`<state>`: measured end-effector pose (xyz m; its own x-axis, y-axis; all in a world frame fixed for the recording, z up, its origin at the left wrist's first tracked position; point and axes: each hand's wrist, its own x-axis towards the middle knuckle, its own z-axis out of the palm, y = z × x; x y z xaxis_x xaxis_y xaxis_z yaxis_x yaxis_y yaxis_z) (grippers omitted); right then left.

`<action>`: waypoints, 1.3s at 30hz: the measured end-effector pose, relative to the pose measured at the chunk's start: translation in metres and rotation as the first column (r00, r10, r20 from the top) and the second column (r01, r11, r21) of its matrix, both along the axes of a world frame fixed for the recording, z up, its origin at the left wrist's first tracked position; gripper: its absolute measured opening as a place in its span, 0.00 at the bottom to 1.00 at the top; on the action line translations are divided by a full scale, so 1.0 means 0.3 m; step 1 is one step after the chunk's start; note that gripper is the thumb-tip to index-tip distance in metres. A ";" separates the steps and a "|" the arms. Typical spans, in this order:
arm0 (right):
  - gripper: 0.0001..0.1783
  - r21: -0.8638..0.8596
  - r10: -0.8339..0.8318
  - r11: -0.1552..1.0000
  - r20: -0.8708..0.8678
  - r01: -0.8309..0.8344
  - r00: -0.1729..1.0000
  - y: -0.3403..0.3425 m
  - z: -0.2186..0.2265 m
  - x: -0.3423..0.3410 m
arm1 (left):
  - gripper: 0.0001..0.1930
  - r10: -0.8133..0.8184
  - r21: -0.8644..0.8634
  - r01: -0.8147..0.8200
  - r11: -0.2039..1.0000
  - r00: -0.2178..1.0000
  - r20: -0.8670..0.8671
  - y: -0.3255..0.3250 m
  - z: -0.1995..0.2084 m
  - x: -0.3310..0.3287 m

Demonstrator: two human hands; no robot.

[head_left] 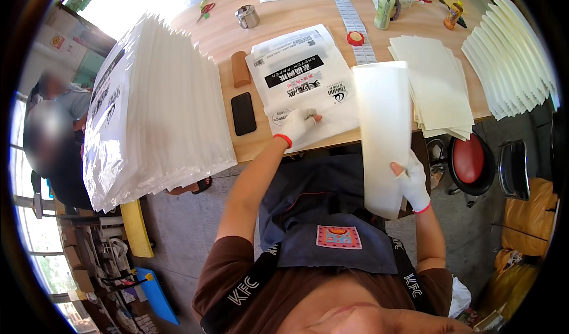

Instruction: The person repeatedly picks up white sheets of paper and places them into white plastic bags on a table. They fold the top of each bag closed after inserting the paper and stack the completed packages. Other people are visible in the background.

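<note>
Strong daylight at upper left bleaches the edge of the table [296, 17]; glare streaks plastic bags [160, 109]; one person's head [48, 129] is blurred; fisheye edges curve into black.

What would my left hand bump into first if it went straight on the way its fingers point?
Past the printed plastic bag under it, your left hand would probably meet the white paper in your right hand, though that may sit higher; depth is unclear.

On table [308, 15]: phone [243, 113] before block [240, 69], cup [247, 18] behind block; bags [299, 76] right of phone, loose sheets [431, 82] farther right.
</note>
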<state>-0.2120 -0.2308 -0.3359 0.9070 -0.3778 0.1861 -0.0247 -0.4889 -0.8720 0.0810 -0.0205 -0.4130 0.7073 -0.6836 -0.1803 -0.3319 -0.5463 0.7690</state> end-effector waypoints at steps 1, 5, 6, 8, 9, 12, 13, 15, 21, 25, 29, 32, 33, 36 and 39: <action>0.18 -0.126 0.034 0.991 -0.080 -0.044 0.996 0.020 0.033 0.018 | 0.08 -0.029 -0.030 0.030 0.999 0.998 0.048 0.001 0.007 0.027; 0.16 -0.464 0.099 0.847 -0.337 -0.257 0.936 0.081 0.073 0.112 | 0.10 0.114 -0.276 -0.115 0.954 0.993 -0.018 -0.035 0.079 0.201; 0.17 -0.487 0.080 0.815 -0.440 -0.313 0.894 0.084 0.069 0.142 | 0.11 0.197 -0.353 -0.225 0.908 0.974 -0.113 -0.035 0.101 0.231; 0.20 -0.482 0.020 0.785 -0.610 -0.390 0.792 0.062 0.058 0.165 | 0.14 0.076 -0.581 -0.314 0.751 0.915 -0.396 -0.044 0.272 0.202; 0.21 -0.450 0.018 0.798 -0.647 -0.401 0.762 0.056 0.070 0.169 | 0.15 -0.006 -0.660 -0.386 0.644 0.861 -0.509 -0.030 0.356 0.190; 0.23 -0.377 0.019 0.835 -0.708 -0.401 0.706 0.057 0.136 0.166 | 0.20 0.029 -0.561 -0.296 0.773 0.900 -0.435 0.001 0.426 0.209; 0.23 -0.385 0.031 0.826 -0.699 -0.412 0.715 0.071 0.169 0.156 | 0.21 0.007 -0.543 -0.229 0.808 0.925 -0.379 0.002 0.438 0.194; 0.23 -0.402 0.050 0.811 -0.677 -0.426 0.734 0.105 0.223 0.146 | 0.22 -0.054 -0.492 -0.087 0.866 0.963 -0.264 -0.030 0.447 0.137; 0.23 -0.201 0.146 0.888 -0.731 -0.414 0.666 0.077 0.159 0.169 | 0.15 0.003 -0.436 0.080 0.897 0.983 0.186 -0.035 0.456 0.007; 0.20 0.224 0.263 0.964 -0.687 -0.147 0.677 0.009 0.085 0.100 | 0.19 0.084 -0.517 -0.276 0.810 0.928 -0.364 0.033 0.382 0.091; 0.19 0.322 0.304 0.934 -0.486 -0.155 0.819 -0.003 0.126 0.042 | 0.28 0.120 -0.488 -0.509 0.709 0.769 -0.628 0.042 0.000 0.104; 0.18 -0.007 0.283 0.955 -0.264 -0.295 0.922 0.002 0.155 0.029 | 0.28 -0.126 -0.515 -0.493 0.701 0.625 -0.770 -0.039 -0.093 0.003; 0.18 -0.164 0.285 0.935 -0.177 -0.314 0.942 0.011 0.153 0.019 | 0.26 -0.152 -0.528 -0.524 0.668 0.599 -0.786 -0.068 -0.041 -0.031; 0.18 -0.391 0.156 0.887 -0.247 -0.245 0.956 0.057 0.157 0.056 | 0.22 -0.109 -0.502 -0.711 0.492 0.522 -0.846 -0.122 0.180 -0.095; 0.18 -0.550 0.102 0.776 -0.371 -0.307 0.923 0.060 0.100 0.150 | 0.21 0.116 -0.631 -0.603 0.488 0.761 -0.638 -0.025 0.188 0.154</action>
